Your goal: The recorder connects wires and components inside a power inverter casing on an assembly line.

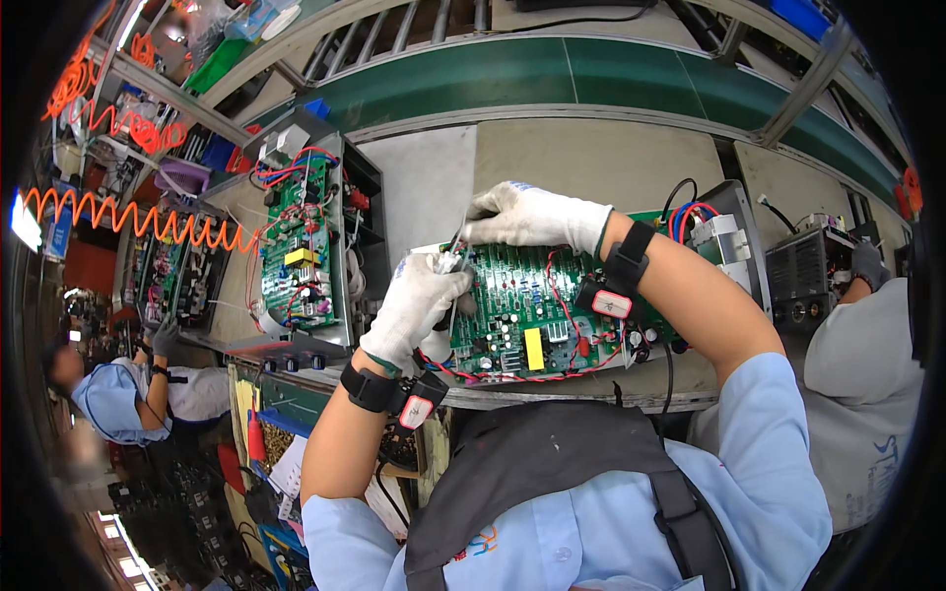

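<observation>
**A:** Start close in. What are your hands doing?

**B:** My left hand point(416, 307), gloved in white, is curled shut around a small pale part at the nine o'clock edge of the green circuit board point(537, 315). My right hand point(532, 217) sits at the board's twelve o'clock edge, fingers pinched closed on a thin light wire point(459, 239) that runs down toward my left hand. The board lies flat in its grey metal chassis point(734, 231) on the bench, straight in front of me.

**A:** What could go wrong?

**B:** I'd judge the wire could slip from the gloved pinch, or I could tug it hard enough to strain its joint. My left wrist also hovers over the red wires point(562, 295); snagging one could pull a connector.

**A:** Counts?

**B:** Two gloved hands of mine, a black wrist strap point(629, 258) on each, so two straps. One board under my hands. Farther out at ten o'clock, a second opened unit point(305, 241) with its own green board. Beyond that, an orange coiled hose point(148, 225), and at twelve o'clock one green conveyor belt point(552, 74). Two co-workers: one at eight o'clock point(138, 389), one at three o'clock point(862, 364).
</observation>
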{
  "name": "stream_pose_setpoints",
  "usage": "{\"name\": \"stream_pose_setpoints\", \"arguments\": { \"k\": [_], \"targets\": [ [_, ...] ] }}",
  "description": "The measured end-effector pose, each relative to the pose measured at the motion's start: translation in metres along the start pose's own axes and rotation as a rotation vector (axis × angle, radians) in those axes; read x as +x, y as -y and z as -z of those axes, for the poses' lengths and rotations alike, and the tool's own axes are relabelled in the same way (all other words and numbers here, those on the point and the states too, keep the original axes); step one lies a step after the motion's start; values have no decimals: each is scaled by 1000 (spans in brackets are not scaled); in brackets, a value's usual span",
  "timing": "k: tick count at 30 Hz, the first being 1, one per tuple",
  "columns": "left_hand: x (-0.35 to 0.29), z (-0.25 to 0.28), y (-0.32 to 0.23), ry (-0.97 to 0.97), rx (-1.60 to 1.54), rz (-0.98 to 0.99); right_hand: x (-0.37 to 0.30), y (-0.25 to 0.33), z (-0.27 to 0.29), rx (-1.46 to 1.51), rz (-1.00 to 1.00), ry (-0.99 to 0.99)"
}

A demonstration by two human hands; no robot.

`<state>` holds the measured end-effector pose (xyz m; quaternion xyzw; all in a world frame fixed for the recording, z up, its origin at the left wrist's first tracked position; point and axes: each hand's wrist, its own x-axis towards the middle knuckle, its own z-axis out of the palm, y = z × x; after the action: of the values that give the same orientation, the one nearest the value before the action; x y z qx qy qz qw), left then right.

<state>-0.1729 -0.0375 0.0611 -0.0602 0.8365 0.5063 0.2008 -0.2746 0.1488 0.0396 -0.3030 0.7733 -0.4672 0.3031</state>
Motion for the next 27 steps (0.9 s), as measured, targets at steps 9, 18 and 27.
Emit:
{"name": "stream_pose_setpoints", "arguments": {
  "k": [9,18,27],
  "targets": [
    [9,-21,6,-214,-127,42,3,12,-4,-254,70,-103],
    [13,-15,1,-157,-102,62,13,-4,-19,-125,-3,-150],
    [7,-2,-4,-65,-275,-14,4,-8,-25,-44,106,-182]
  ]
}}
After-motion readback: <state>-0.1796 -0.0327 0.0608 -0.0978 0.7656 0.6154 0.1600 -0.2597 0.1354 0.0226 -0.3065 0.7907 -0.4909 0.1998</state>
